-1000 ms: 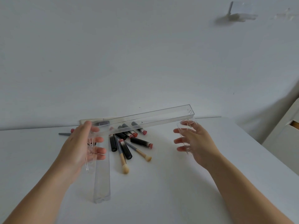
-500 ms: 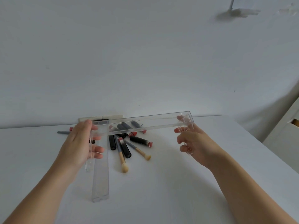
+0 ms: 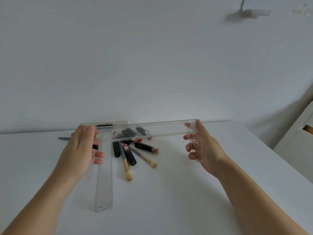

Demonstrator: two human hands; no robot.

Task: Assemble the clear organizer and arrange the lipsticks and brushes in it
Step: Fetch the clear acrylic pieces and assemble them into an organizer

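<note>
A long clear organizer tray (image 3: 152, 131) hangs level above the table, held between my two hands. My left hand (image 3: 81, 150) has its thumb on the tray's left end and grips a small clear end panel (image 3: 89, 173) against the palm. My right hand (image 3: 205, 150) curls its fingers round another clear end panel (image 3: 197, 150), set against the tray's right end. A second long clear tray (image 3: 104, 187) lies flat on the table. Beneath the lifted tray lies a loose pile of black lipsticks (image 3: 130, 155) and two tan-tipped brushes (image 3: 127, 168).
The white table (image 3: 169, 200) meets a white wall at the back. A grey brush handle (image 3: 64, 138) pokes out left of my left hand. A flat beige box (image 3: 118, 122) lies at the wall. A white cabinet (image 3: 298, 133) stands at the right.
The lifted tray has swung from tilted to level. My right hand rose with its end panel and met the tray's right end. My left hand barely moved.
</note>
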